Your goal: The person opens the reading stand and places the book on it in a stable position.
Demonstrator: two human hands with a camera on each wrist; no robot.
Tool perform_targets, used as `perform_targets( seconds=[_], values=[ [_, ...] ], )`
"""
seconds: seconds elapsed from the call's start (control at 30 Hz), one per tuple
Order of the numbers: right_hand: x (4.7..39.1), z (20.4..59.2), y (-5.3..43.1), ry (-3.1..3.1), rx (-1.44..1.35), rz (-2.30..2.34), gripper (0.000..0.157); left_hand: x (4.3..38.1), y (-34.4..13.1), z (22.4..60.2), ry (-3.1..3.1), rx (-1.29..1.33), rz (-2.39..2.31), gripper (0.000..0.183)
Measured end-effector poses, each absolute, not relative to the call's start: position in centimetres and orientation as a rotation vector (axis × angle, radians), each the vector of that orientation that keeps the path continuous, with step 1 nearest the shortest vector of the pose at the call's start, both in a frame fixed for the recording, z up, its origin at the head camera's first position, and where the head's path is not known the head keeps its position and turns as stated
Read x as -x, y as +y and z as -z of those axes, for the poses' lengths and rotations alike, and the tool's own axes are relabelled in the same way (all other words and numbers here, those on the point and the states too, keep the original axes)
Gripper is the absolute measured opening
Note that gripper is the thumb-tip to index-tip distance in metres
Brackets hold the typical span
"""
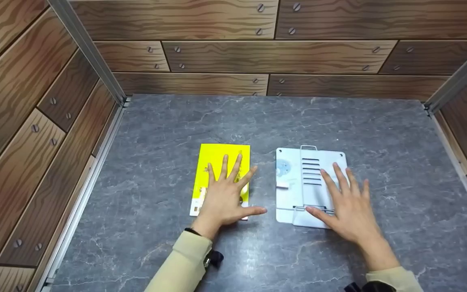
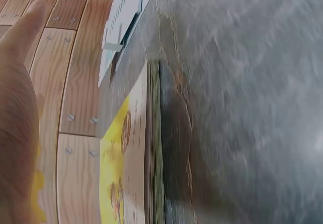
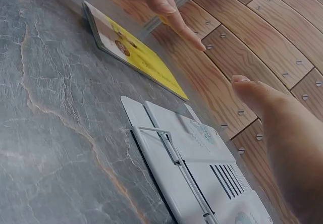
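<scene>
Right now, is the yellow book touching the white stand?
Apart: the head view shows a strip of grey tabletop between the yellow book and the white stand.

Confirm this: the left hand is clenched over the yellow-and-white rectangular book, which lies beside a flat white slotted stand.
Not clenched: the head view shows the left hand spread, its fingers straight, over the book, which lies beside the stand.

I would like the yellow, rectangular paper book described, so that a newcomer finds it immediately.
In the head view, start from the grey, marble-patterned tabletop, then find the pale, flat, slotted panel. Just left of it, with a gap between, lies the rectangular paper book. Its bright yellow colour sets it apart from the pale panel.
</scene>
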State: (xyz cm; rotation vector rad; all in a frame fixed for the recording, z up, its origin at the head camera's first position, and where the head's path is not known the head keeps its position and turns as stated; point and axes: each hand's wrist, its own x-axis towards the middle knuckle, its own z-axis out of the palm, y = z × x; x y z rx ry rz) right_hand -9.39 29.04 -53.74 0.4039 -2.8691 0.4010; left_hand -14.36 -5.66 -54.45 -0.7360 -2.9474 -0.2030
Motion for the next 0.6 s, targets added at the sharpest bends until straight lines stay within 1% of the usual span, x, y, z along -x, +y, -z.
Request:
perform_targets(
  seconds=[0.6],
  values=[
    [8.8,53.5,30.3,-2.822,-0.382,-0.544,0.099,13.5,-2.6,54.5,-2.942,0.780,0.372,0.110]
  ],
)
